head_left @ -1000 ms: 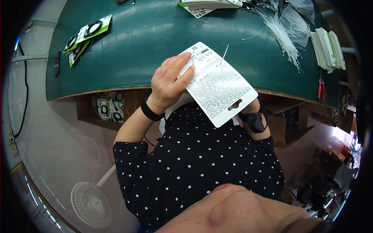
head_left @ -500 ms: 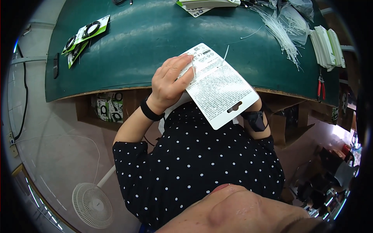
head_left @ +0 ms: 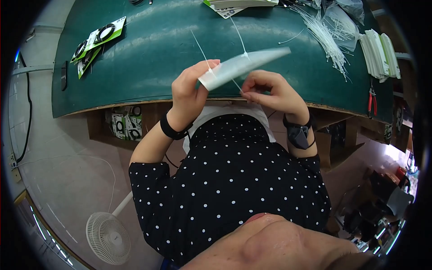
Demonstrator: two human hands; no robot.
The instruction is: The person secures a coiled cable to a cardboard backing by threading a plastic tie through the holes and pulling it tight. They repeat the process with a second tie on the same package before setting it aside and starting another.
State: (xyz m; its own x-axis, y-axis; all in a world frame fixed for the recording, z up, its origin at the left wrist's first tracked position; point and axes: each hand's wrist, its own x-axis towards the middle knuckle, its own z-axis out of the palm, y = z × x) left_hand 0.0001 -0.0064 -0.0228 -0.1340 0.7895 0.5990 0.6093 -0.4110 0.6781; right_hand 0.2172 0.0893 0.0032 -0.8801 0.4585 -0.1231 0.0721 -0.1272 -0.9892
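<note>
Both elbows bent, forearms angled inward. Left forearm [head_left: 150, 141] runs up and to the right; left wrist [head_left: 183, 114] nearly in line with it. Left grip [head_left: 209, 76] clamped, fingers [head_left: 201, 68] together and pointing up-right, thumb below them. Right forearm [head_left: 306, 150] is steeper, tipped slightly left; right wrist [head_left: 297, 118] flexed inward. Right grip [head_left: 245, 91] pinched, fingers curled toward the thumb, tips aimed left. Hands near each other, not touching. Left fingertips sit higher in view.

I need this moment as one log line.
left hand: holds packaging card, steeply tilted | right hand: pinches cable tie
</note>
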